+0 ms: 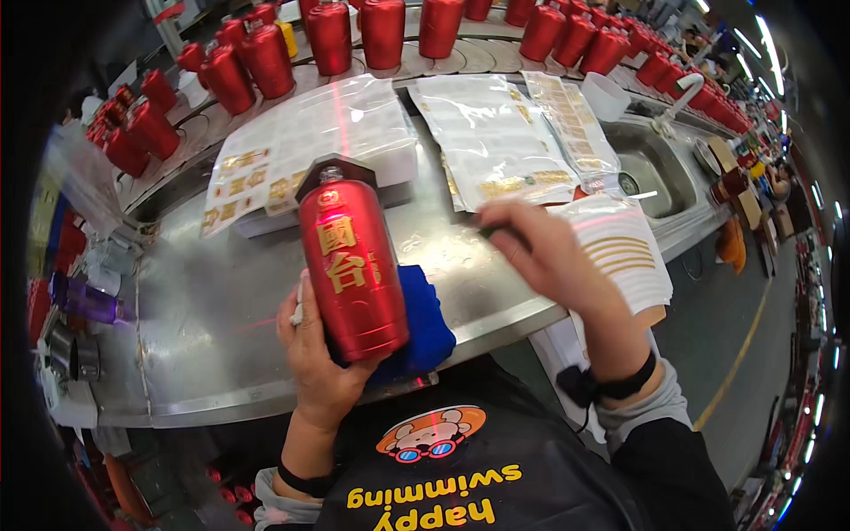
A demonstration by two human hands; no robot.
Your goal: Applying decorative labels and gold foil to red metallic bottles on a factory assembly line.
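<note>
My left hand (320, 372) is wrapped round the lower part of a shiny red bottle (354, 265) with gold characters down its front. The bottle leans with its neck pointing away from me, against a dark angular plate (365, 172). A folded blue cloth (427, 323) lies on the metal table beside the bottle's base. Something small and white shows at my left fingers. To the right of the bottle, my right hand (540, 248) is raised over the table, fingers pinched together. A small dark thing shows at its fingertips; its kind is unclear.
Plastic-covered sheets of gold stickers (496, 133) lie across the metal table (212, 310). A stack of white sheets with gold arcs (620, 248) sits at the right edge, near a sink (660, 164). Several red bottles (382, 35) stand on a curved conveyor (469, 57) at the back.
</note>
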